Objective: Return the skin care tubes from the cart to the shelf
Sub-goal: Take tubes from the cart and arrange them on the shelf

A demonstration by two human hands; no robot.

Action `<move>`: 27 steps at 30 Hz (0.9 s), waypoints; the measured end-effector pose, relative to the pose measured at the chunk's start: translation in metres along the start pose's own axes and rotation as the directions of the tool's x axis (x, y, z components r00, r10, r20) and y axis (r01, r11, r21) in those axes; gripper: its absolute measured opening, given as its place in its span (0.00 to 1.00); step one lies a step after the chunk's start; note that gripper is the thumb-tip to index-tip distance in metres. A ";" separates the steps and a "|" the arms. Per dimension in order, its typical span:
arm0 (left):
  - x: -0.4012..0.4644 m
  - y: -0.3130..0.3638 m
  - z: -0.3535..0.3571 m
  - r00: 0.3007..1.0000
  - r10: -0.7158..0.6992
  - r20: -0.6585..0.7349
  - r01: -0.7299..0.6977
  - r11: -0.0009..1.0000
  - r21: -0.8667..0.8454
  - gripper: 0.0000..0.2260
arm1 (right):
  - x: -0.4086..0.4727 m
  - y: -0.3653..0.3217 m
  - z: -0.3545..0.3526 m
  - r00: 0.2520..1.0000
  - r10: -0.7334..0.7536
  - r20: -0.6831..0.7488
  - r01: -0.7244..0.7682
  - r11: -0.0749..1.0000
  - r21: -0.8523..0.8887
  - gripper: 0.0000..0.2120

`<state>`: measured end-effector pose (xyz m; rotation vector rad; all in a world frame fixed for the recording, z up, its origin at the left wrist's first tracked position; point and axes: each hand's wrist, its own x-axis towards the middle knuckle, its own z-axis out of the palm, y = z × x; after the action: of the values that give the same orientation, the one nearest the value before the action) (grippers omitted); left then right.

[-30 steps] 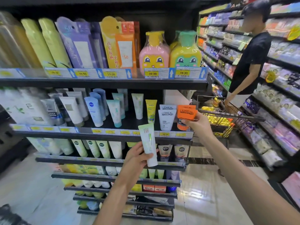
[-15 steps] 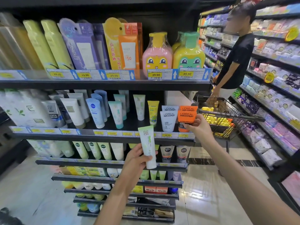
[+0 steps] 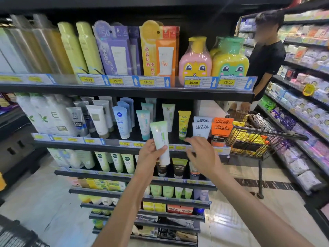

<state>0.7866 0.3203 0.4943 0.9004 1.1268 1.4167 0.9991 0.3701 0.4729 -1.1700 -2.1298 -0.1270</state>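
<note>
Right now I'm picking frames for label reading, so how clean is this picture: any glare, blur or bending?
Head view: glare streaks the white-green tube that the left hand holds; the right hand is slightly motion-blurred; the wide lens bows the shelf edge; the orange tube print reads sharply; far aisle goods look soft.

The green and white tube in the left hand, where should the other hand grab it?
Grab the green-topped tube by its bare upper half, coming from the right. The left hand wraps the lower part, near the cap; the flat crimped end tilts up-left, free for the right hand fingers.
</note>
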 end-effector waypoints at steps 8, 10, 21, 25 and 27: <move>0.058 0.031 0.003 0.969 0.246 0.024 -0.238 0.898 0.370 0.18 | 0.023 -0.008 0.051 0.989 0.024 0.144 0.000 0.986 -0.166 0.20; 0.072 0.026 0.007 0.960 0.280 0.018 -0.255 0.842 0.475 0.18 | 0.021 -0.006 0.056 0.988 0.056 0.146 -0.026 0.980 -0.200 0.21; 0.121 -0.009 0.017 0.959 0.280 -0.036 -0.170 0.676 0.717 0.13 | 0.022 -0.001 0.064 0.987 0.103 0.127 -0.078 0.979 -0.187 0.22; 0.134 -0.004 0.023 0.969 0.242 -0.047 -0.123 0.640 0.758 0.15 | 0.021 0.001 0.066 0.986 0.107 0.125 -0.084 0.981 -0.176 0.22; 0.140 -0.003 0.026 0.970 0.237 -0.051 -0.115 0.635 0.764 0.15 | 0.022 0.001 0.066 0.987 0.108 0.120 -0.087 0.982 -0.167 0.22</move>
<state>0.7911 0.4631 0.4907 1.5508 1.8570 1.1504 0.9579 0.4121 0.4362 -1.4092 -2.2020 -0.1871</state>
